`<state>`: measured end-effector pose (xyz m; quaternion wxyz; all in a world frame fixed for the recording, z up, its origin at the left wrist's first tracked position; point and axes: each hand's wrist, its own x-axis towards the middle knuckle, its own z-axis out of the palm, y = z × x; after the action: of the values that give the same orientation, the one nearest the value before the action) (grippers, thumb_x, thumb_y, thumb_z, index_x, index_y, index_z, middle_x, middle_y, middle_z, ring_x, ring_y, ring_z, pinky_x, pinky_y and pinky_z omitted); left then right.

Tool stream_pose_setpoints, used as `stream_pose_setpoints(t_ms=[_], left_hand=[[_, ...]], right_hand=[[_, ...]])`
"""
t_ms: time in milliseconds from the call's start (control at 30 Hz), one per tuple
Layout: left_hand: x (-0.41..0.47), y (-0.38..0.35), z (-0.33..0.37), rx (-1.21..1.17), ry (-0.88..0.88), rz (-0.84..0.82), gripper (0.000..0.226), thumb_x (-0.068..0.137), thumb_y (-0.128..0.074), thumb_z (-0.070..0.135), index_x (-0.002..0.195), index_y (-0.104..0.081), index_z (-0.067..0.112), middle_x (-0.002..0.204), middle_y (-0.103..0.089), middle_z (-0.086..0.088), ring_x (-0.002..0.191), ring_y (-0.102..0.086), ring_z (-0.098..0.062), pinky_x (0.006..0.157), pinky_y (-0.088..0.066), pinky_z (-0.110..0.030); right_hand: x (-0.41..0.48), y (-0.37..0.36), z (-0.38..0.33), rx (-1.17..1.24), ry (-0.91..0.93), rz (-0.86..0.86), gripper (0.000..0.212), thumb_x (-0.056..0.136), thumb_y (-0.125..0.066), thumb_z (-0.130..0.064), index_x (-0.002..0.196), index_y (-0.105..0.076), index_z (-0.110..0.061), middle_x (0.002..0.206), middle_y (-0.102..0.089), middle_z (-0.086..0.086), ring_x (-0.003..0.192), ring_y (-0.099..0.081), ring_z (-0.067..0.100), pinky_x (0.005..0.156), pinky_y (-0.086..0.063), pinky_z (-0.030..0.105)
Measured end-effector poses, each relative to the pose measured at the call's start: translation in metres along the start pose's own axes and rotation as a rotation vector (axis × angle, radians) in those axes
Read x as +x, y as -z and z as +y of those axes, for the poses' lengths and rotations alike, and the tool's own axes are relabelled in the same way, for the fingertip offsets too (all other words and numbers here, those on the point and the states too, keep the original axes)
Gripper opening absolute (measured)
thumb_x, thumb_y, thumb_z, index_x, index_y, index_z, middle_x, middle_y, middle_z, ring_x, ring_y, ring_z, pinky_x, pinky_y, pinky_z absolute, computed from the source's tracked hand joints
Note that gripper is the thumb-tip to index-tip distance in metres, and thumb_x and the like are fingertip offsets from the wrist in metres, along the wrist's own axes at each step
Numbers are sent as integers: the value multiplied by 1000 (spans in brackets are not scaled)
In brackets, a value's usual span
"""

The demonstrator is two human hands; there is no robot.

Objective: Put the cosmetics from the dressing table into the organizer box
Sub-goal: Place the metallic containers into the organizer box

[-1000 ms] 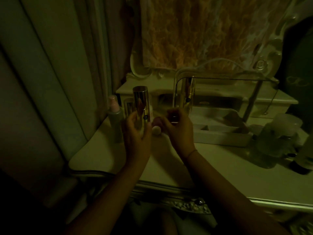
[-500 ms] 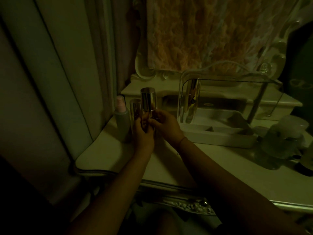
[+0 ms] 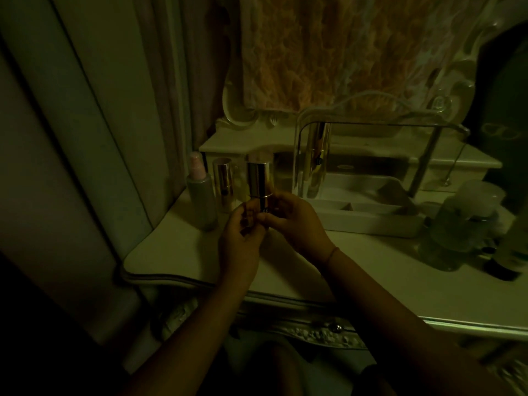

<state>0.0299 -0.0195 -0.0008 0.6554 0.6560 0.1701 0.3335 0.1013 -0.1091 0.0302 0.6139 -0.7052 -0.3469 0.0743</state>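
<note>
In dim light, a tall gold bottle (image 3: 259, 181) stands upright above the dressing table (image 3: 357, 270), gripped low down by both hands. My left hand (image 3: 241, 241) wraps its lower part from the left and my right hand (image 3: 294, 221) pinches it from the right. The organizer box (image 3: 368, 218), white with a clear raised lid (image 3: 380, 127), sits to the right of the hands; a gold bottle (image 3: 315, 155) stands in its left end. Behind my left hand stand a second gold bottle (image 3: 224, 184) and a grey pump bottle (image 3: 200, 192) with a pink top.
A frosted jar with a pale lid (image 3: 465, 224) and a dark object (image 3: 503, 270) stand at the right of the table. A raised shelf (image 3: 245, 141) and a mirror draped with patterned cloth (image 3: 343, 50) are behind. A curtain (image 3: 85, 138) hangs at the left.
My right hand has come left from beside the organizer and joined my left hand on the gold bottle. The bottle has sunk a little and shifted towards the middle.
</note>
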Motion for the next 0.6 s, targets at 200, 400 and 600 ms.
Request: stream_pose_setpoints(t_ms=[200,400,600], left_hand=[[-5,-27,15,58,-70,-111,43,83,-64,17,100,-55,56,107,-68,14,102,-64,-7,82,-55,-31],[3,-68,27,107,-120,-189,35,82,-64,16,110,-56,36,107,-67,7,101,-63,-9,85,-54,-37],[12,-104,29,44,-126,-271,35,83,-61,3,109,-55,25,102,-63,7,106,-61,-14,86,-52,-30]], right_hand=[[-14,36,-9,18,16,99,46,76,-71,-8,120,-59,-12,110,-69,6,103,-66,17,91,-54,44],[-17,77,-20,-144,67,195,46,76,-72,-14,120,-59,-15,111,-68,2,101,-65,11,92,-53,35],[-12,107,-20,-250,81,232,45,76,-71,-14,119,-58,-18,109,-67,0,100,-64,10,88,-54,29]])
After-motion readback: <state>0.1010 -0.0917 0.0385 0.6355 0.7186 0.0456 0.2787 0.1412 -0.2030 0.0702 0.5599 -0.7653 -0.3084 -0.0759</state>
